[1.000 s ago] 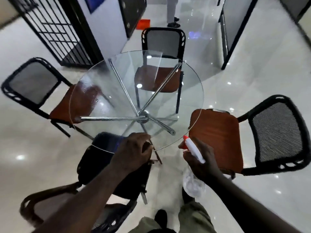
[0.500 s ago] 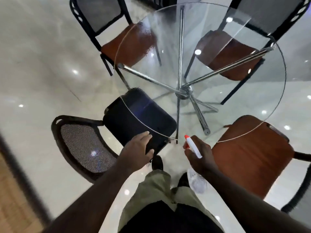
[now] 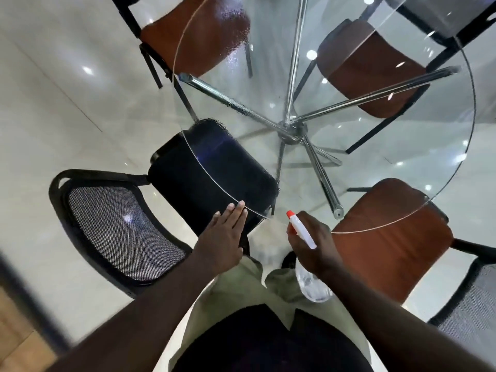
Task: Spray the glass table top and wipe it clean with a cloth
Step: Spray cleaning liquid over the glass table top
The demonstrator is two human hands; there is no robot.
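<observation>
The person stands at the near edge of a round glass tabletop (image 3: pixel 375 157), which spreads ahead of both hands and away up the frame on crossed chrome legs (image 3: pixel 292 124). The right hand (image 3: pixel 315 245) grips a spray bottle (image 3: pixel 303 233), its fingers curled round the neck; whether one sits on the trigger cannot be told. The bottle's long axis runs from its clear body, low by the person's legs, up and forward to the red nozzle (image 3: pixel 290 214). The nozzle points at the glass just short of the rim, so the nearest glass lies straight ahead of the tip.

The left hand (image 3: pixel 224 237) is flat and holds nothing, its fingers (image 3: pixel 236 216) straight and close together. The tips touch, or lie just at, the tabletop's rim above a black chair seat (image 3: pixel 214 167). The left hand is the nearer to the edge, but the right carries the tool.

Fine droplets (image 3: pixel 236 57) bead the left part of the glass, while the near and right stretch looks dry, so the spraying seems partly done. No cloth is in view. The next squeeze would likely want the nozzle aimed over the near-right glass, above the brown chair seat (image 3: pixel 389 245), with the left hand kept out of the mist
</observation>
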